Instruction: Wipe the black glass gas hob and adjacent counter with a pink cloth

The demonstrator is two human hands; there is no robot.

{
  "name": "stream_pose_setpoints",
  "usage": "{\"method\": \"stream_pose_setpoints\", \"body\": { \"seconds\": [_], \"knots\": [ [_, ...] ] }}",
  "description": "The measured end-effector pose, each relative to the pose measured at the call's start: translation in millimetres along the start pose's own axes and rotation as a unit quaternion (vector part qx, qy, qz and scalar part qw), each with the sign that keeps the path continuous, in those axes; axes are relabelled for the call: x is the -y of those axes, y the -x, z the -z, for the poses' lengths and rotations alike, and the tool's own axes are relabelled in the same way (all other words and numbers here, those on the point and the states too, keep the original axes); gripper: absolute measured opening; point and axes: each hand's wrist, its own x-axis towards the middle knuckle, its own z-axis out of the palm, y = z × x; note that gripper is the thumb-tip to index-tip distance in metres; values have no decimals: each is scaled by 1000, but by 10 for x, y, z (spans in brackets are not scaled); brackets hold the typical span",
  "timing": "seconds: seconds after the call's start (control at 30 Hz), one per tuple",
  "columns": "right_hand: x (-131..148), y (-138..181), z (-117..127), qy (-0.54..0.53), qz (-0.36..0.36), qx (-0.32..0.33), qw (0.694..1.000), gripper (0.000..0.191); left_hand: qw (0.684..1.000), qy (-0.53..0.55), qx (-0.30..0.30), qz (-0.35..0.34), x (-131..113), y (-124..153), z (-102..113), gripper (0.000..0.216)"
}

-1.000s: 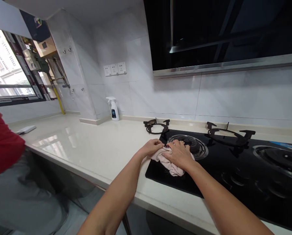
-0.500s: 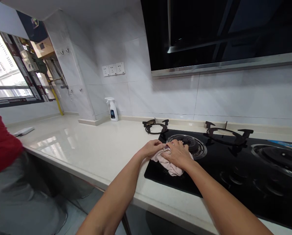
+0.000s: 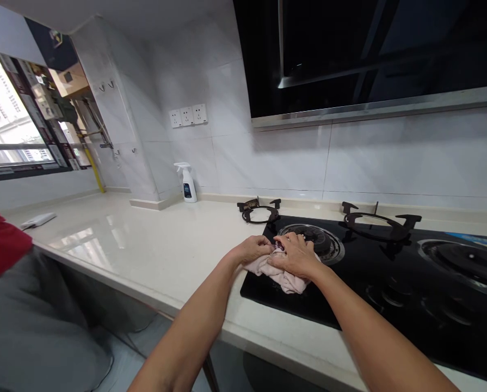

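Observation:
A crumpled pale pink cloth (image 3: 289, 280) lies on the left end of the black glass gas hob (image 3: 357, 288), in front of the left burner (image 3: 327, 242). My left hand (image 3: 254, 249) pinches the cloth's left edge at the hob's rim. Over its upper right part, my right hand (image 3: 298, 255) is curled with the fingers gripping the fabric. A small dark, purplish bit shows between the two hands; what it is I cannot make out.
Two pan supports (image 3: 259, 214) (image 3: 380, 226) stand behind the burners. A white spray bottle (image 3: 189, 185) is against the wall on the pale countertop (image 3: 145, 245). The range hood (image 3: 369, 65) hangs above. At the left edge stands a person in a red top (image 3: 2, 245).
My left hand has drawn slightly apart from my right, pulling the cloth's left edge leftward. The person at the left has shifted slightly.

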Motion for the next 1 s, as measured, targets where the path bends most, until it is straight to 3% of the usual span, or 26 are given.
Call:
{"method": "stream_pose_setpoints", "body": {
  "seconds": [0.2,0.47,0.7,0.8,0.9,1.0],
  "knots": [
    [-17,-60,-16,-35,-43,-40,998,56,991,-68,-108,46,82,-43,29,15],
    [16,-52,-40,-30,-59,-78,995,44,928,-156,-294,165,220,-32,302,10],
    [15,-20,16,-19,-63,-59,996,43,888,-155,-390,190,142,-2,425,33],
    [10,-20,10,-15,-59,-40,997,44,900,-190,-366,144,28,15,294,42],
    [-18,-35,3,-18,-78,-32,996,40,934,-266,-226,72,-60,60,126,40],
    [-62,-60,6,-28,-100,-31,994,37,939,-327,-101,38,-111,116,19,55]
  ]
}}
